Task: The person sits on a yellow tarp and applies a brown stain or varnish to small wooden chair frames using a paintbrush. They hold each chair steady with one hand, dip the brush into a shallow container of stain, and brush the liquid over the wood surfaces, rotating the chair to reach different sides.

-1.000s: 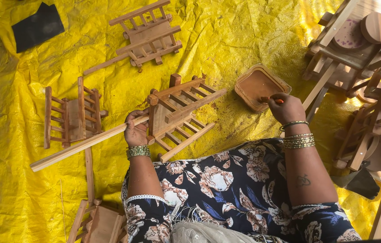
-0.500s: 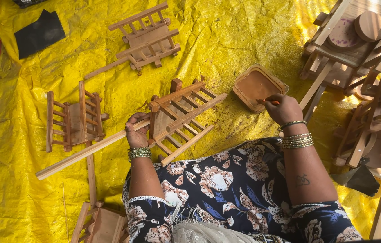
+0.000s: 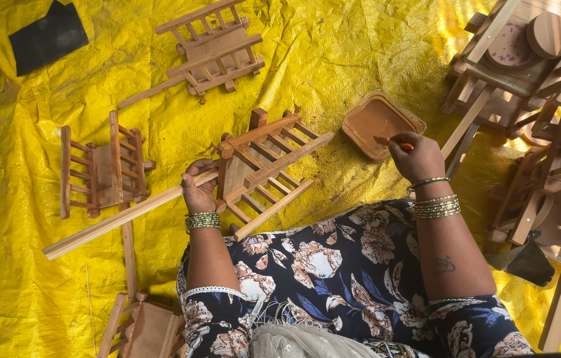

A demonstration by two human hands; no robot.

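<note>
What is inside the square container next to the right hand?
The square container holds a brown coating or liquid across its bottom. The right hand dips a small orange-tipped tool in; the tool's shaft is hidden in the fingers.

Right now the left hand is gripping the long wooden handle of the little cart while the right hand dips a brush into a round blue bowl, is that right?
Not quite. In the head view the right hand reaches into a squarish brown dish, not a round blue bowl. The left hand does grip the cart's long wooden handle.
</note>
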